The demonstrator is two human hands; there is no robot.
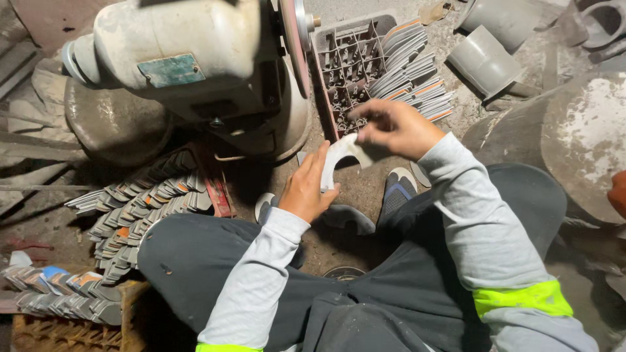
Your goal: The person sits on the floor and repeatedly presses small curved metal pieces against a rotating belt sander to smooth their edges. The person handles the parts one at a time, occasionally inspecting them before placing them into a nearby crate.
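Seated on the floor before a bench grinder (195, 58), both hands closed on one pale curved blank (340, 156): left hand (306, 189) grips its lower edge, right hand (394, 127) pinches the upper end, holding it up between the knees. Stacked grey blanks (140, 205) lie by the left knee, more in a crate (355, 65) just ahead, within reach.

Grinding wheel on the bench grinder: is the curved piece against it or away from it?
Away. Both hands, left hand and right hand, hold the curved pale piece below the grinding wheel, clear of it.
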